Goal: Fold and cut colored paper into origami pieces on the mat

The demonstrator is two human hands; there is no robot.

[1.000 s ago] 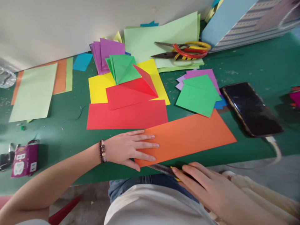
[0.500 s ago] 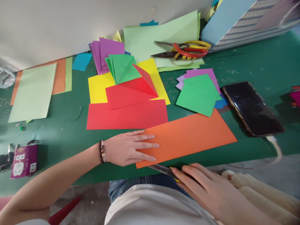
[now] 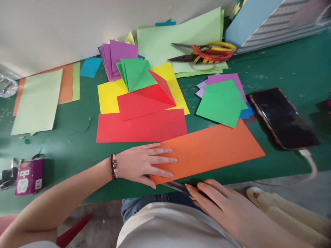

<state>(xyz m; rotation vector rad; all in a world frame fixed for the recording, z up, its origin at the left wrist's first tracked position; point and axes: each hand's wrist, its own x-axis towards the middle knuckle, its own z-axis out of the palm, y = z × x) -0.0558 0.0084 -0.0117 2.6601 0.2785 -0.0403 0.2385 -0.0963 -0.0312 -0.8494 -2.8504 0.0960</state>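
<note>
My left hand (image 3: 144, 163) lies flat with fingers stretched out on the left end of an orange paper sheet (image 3: 212, 148) near the front edge of the green table (image 3: 74, 137). My right hand (image 3: 224, 210) rests over a pair of scissors (image 3: 181, 187) at the table's front edge, its fingers extended along the handle; a dark blade sticks out to the left under the orange sheet's corner. A beaded bracelet (image 3: 113, 166) circles my left wrist.
Red sheets (image 3: 141, 125), a yellow sheet (image 3: 108, 98), folded green paper (image 3: 134, 74), purple squares (image 3: 117, 57) and pale green sheets (image 3: 178, 41) lie behind. Red-and-yellow scissors (image 3: 207, 53) rest at the back. A black phone (image 3: 283, 119) lies right, green squares (image 3: 219, 105) beside it, a purple packet (image 3: 28, 177) left.
Nothing has visibly changed with the hands; the view shifted slightly.
</note>
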